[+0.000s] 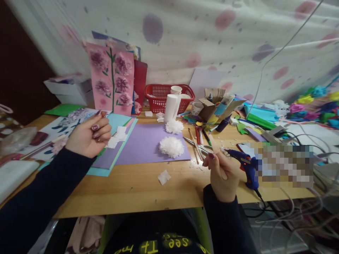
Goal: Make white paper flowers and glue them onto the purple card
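A: Nearest the camera, what can you read?

B: Yellow letters on the dark top below the worktop's near edge, seen upside down; "see" is clear, the rest I cannot make out.

A: And the right hand [221,173]?

B: It rises over the near edge, right of the middle, forearm in a dark sleeve, wrist bent up. Its fingers [212,159] are pinched together around something thin and pale; I cannot tell what it is.

A: What is beside it?

B: A blue glue gun [245,165] stands just right of that hand, touching or nearly so. Its long axis runs left to right, nozzle pointing left toward the fingertips, handle down toward the near edge, black cord trailing off the edge.

A: The left hand [88,135]?

B: Raised over the left part of the worktop, arm coming in from the near left corner. Its fingers are curled shut on small white paper pieces [116,137], which stick out to the right.

A: Farther in?

B: A loose white scrap [164,177] near the front, then a purple sheet [148,144] in the middle carrying two white paper flowers [171,146]. Brushes [196,144] lie just right of it. A red basket [165,95] and a pink flower card [111,79] stand along the far edge.
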`<action>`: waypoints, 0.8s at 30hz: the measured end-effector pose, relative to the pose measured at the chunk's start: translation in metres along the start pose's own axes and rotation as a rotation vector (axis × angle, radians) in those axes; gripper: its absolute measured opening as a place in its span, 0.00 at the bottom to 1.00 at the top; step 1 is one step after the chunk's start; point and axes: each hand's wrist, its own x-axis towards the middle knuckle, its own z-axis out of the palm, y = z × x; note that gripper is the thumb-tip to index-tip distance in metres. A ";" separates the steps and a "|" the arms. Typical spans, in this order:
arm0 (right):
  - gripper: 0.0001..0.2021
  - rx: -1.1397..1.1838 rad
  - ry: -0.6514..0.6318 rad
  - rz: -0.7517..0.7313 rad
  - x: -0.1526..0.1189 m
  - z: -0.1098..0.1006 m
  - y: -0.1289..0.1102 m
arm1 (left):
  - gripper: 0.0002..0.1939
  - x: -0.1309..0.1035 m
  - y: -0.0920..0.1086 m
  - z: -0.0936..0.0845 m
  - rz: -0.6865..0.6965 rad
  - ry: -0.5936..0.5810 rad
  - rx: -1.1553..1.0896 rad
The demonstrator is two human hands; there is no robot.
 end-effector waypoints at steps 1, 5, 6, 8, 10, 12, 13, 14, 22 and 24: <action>0.16 -0.001 -0.041 -0.007 0.000 0.001 -0.001 | 0.10 -0.001 0.004 -0.003 0.061 0.036 0.082; 0.12 -0.028 -0.146 -0.059 -0.001 0.004 -0.003 | 0.06 -0.001 0.020 -0.024 0.519 0.231 1.059; 0.12 -0.021 -0.158 -0.060 -0.001 0.005 -0.003 | 0.08 -0.001 0.025 -0.033 0.628 0.285 1.382; 0.13 -0.001 -0.188 -0.045 -0.001 0.005 -0.003 | 0.10 0.002 0.036 -0.052 0.699 0.329 1.691; 0.11 0.025 -0.227 -0.023 0.000 0.006 -0.004 | 0.15 0.005 0.044 -0.069 0.732 0.269 2.063; 0.09 0.038 -0.248 -0.013 0.001 0.008 -0.009 | 0.23 0.006 0.046 -0.079 0.723 0.099 2.334; 0.08 0.038 -0.258 -0.015 0.002 0.010 -0.011 | 0.26 0.006 0.045 -0.080 0.712 0.028 2.414; 0.07 0.036 -0.268 -0.021 0.002 0.012 -0.014 | 0.28 0.004 0.043 -0.079 0.702 0.002 2.470; 0.15 0.002 -0.458 -0.134 0.005 0.046 -0.027 | 0.24 -0.010 0.015 -0.019 0.671 0.459 2.193; 0.18 0.018 -0.509 -0.155 0.006 0.057 -0.030 | 0.26 -0.006 0.009 -0.004 0.800 0.393 1.879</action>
